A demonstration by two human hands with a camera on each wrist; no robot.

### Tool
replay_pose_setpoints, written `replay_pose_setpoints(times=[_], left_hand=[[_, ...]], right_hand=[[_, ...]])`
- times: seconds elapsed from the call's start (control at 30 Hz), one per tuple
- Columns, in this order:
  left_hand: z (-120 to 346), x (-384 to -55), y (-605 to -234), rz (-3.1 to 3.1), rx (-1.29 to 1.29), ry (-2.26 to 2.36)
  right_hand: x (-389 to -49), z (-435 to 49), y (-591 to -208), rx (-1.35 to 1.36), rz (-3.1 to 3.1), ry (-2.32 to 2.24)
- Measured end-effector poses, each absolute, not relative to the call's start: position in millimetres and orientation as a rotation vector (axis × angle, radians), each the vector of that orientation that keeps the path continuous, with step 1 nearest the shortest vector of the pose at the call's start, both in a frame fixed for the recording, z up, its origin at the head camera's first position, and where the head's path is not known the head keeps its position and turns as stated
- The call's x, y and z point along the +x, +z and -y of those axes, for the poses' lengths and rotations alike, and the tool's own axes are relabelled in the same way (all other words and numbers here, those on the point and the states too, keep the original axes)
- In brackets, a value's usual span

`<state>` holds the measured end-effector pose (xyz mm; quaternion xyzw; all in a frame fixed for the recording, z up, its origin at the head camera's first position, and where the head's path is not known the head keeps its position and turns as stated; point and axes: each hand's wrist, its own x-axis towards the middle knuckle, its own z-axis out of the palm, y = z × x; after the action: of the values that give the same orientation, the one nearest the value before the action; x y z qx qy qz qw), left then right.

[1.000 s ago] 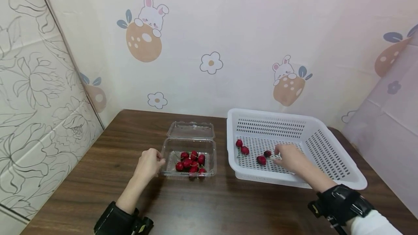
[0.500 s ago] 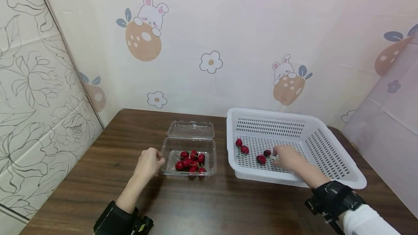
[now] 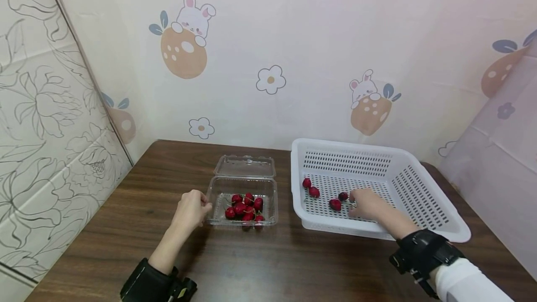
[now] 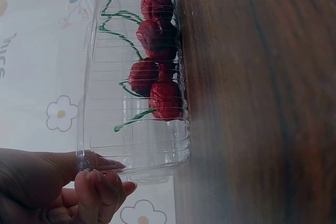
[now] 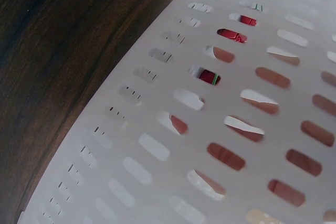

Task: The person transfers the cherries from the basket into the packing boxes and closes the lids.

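Observation:
My left hand (image 3: 190, 211) pinches the left rim of a clear plastic clamshell box (image 4: 110, 153), thumb and fingers on either side of the wall. Its lid (image 3: 245, 168) lies tipped back. Inside sits a cluster of red cherries (image 3: 240, 209) with green stems. My right hand (image 3: 371, 206) reaches down into a white perforated basket (image 3: 402, 223), its fingertips right beside a dark cherry (image 3: 343, 196) and a brighter red one (image 3: 335, 204). A gap shows between thumb and index finger, with a stem there. In the right wrist view the basket wall hides most of that hand.
Two more cherries, an upper one (image 3: 307, 183) and a lower one (image 3: 313, 192), lie at the basket's left end. Box and basket stand apart on a dark wooden table (image 3: 268, 264). Behind rises a wall covering (image 3: 272, 115) with rabbit prints.
My right hand has shifted slightly left inside the basket, closer to the two middle cherries. The left hand and the box have stayed put.

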<state>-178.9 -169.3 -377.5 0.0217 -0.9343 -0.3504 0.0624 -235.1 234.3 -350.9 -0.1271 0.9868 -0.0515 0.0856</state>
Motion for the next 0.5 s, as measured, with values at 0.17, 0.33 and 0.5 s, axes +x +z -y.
replay_pose_setpoints(times=[0.17,0.33,0.5], left_hand=[[169.6,-179.1,-377.6,2.821,0.067,-1.055],[169.8,-179.1,-377.4,2.82,0.072,-1.069],[169.8,-179.0,-377.4,2.819,0.072,-1.072]], right_hand=[[-235.9,-233.7,-351.4,-0.379,-2.934,-0.175],[-235.8,-233.3,-351.8,-0.373,-2.927,-0.19],[-235.3,-233.5,-352.2,-0.359,-2.919,-0.206]])
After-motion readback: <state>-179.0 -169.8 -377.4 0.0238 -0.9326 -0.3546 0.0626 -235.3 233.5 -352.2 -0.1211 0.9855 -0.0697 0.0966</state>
